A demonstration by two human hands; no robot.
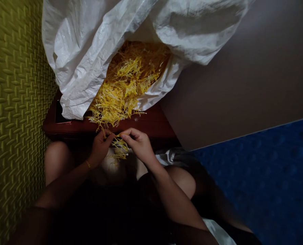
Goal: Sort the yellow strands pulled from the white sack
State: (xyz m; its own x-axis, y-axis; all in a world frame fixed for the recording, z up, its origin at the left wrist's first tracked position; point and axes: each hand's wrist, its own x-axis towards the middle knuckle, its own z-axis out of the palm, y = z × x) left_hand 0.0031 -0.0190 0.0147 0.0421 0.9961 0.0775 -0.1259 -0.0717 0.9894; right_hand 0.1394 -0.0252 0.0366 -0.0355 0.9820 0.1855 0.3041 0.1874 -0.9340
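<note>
A heap of thin yellow strands with pale tips point(126, 85) spills from the mouth of a white woven sack point(82, 64) onto a dark red, case-like surface point(151, 119). Just in front of the heap, my left hand point(100, 146) is closed, thumb and finger pinching yellow strands. My right hand point(138, 144) meets it from the other side, its fingertips pinched on the same small bunch. Below the fingers a tuft of yellow strands point(120, 146) hangs down between the hands. What exactly the strands are, I cannot make out.
A dark, flat phone-like object point(61, 114) lies partly under the sack at the left. Yellow-green raised-pattern matting point(16, 102) rises on the left. A brownish panel point(238, 78) stands right, with blue dimpled matting point(274, 170) beyond. My knees point(57, 158) flank the hands.
</note>
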